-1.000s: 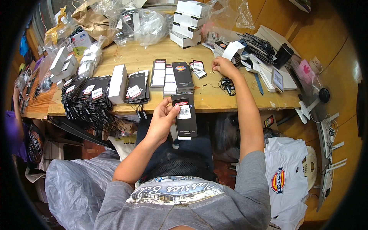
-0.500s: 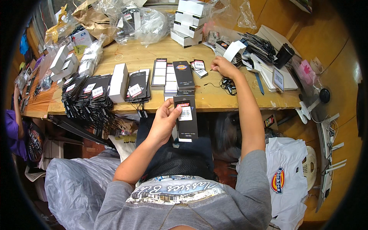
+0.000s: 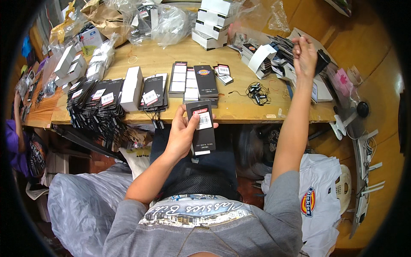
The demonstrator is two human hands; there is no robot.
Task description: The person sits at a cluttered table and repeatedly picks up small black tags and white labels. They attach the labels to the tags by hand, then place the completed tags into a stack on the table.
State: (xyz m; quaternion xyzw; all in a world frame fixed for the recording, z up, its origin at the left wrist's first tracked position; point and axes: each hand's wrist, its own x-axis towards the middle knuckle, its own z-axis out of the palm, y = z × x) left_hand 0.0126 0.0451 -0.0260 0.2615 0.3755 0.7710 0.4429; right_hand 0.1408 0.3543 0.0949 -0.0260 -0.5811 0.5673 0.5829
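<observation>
A flat black cardboard hang tag with a white barcode sticker is held in the left hand, fingers closed around its edge, just below the near edge of the wooden worktable. The right hand is raised over the table's right end, fingers pinched together; what is gripped cannot be told. A tangle of black string loops is seen lying on the table between the hands.

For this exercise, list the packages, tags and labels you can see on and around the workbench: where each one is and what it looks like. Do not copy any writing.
Black hang tag: in the left hand, oblong, with white barcode sticker.
Black tag pile: bench left, white stickers.
White boxes: stacked at bench back.
White box: upright beside the tag pile.
Clear plastic bags: bench back, crumpled.
Right hand: raised over tags at bench right.
</observation>
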